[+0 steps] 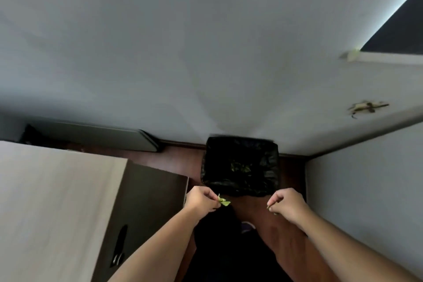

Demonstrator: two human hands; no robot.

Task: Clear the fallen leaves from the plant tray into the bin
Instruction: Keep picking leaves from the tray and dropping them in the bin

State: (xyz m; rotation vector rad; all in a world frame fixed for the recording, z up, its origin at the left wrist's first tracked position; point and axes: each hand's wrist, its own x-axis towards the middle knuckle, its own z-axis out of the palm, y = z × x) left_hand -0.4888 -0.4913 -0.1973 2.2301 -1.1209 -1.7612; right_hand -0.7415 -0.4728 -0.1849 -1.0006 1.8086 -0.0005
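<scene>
A: Starting at the left, what is there?

B: A pale wooden counter point(52, 201) with a dark side panel; a dark, blurred object point(119, 245) lies by its right edge, too unclear to name.

A: And the left hand?

B: The left hand point(202, 200) is closed to a pinch, fingertips pressed on a small green leaf point(223, 201) that sticks out toward the right. It hangs above the brown floor point(290, 171), just short of the bin's near rim.

A: Where is the bin?

B: The bin point(240, 167) stands on the floor against the wall point(206, 52), between and beyond the two hands. It has a black liner, and green leaves point(240, 167) lie at the bottom.

A: The right hand?

B: The right hand point(286, 204) is curled nearly closed, fingertips pinching a thin bit of greenish leaf scrap point(268, 207), mostly hidden. It too sits just before the near rim.
</scene>
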